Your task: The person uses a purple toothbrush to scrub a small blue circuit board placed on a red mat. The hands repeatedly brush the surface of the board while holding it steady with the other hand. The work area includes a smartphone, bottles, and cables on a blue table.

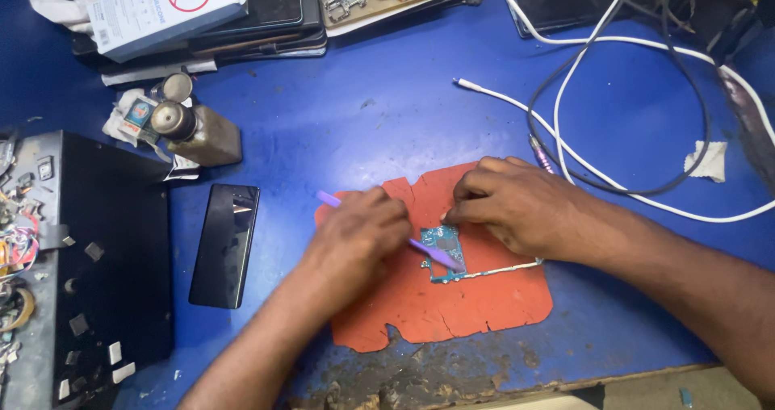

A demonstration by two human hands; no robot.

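1. My left hand (359, 231) has its fingers closed tight around a purple brush (432, 253). The handle sticks out behind my fingers, and the brush end pokes out in front of them.
2. The brush end touches a small blue-green circuit board (442, 253). The board lies on a torn orange mat (452, 305) on the blue table (363, 111), right between my two hands.
3. My right hand (513, 204) is curled, and its fingertips (449, 215) press down on the top edge of the board. It holds nothing; it only pins the board flat.
4. I think I am at the cleaning step, scrubbing the board.
5. The next move needs soft, short strokes, with my right fingers holding the board steady so it does not slide.
6. A black phone (226, 244) lies just past my left wrist, and white cables (581, 176) lie beyond my right fingers.
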